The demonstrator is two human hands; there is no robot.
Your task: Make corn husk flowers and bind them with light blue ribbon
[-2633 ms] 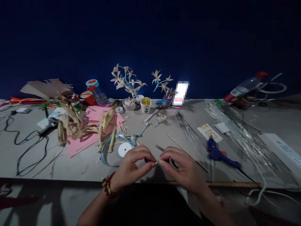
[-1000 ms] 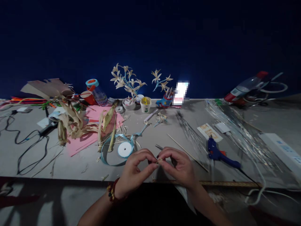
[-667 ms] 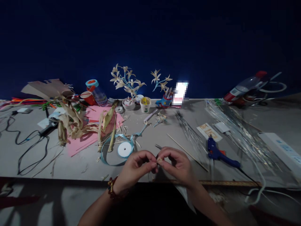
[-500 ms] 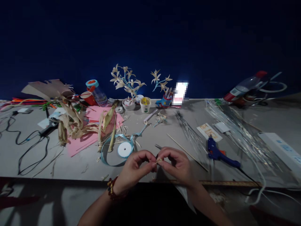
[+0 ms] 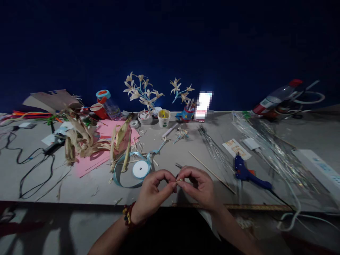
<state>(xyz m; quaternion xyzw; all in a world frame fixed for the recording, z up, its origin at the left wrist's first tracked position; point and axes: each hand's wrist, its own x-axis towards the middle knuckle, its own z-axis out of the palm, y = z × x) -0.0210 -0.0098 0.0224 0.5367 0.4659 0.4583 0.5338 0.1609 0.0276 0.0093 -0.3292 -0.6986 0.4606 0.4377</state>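
My left hand (image 5: 153, 191) and my right hand (image 5: 199, 186) meet fingertip to fingertip above the table's near edge. Both pinch a tiny pale piece (image 5: 179, 181), too small to name, perhaps a bit of husk on a thin wire. A beaded bracelet sits on my left wrist. Just beyond the left hand lies a white ribbon spool (image 5: 140, 169) with light blue ribbon (image 5: 124, 160) looped round it. Behind the right hand a thin wooden stick (image 5: 209, 171) lies aslant, and dark scissors (image 5: 180, 166) peek out.
Dried corn husks (image 5: 79, 138) lie on pink paper (image 5: 106, 141) at the left. A blue glue gun (image 5: 248, 173) and wires (image 5: 216, 148) lie at the right. Husk flowers (image 5: 143, 94), small cups (image 5: 164, 118) and a jar stand at the back. Black cable (image 5: 34, 166) loops far left; a power strip (image 5: 317, 166) lies far right.
Both hands have stayed together at the near edge, drifting slightly right and towards me. The fingers keep working the small piece; its thin wire end showed earlier and is hidden now.
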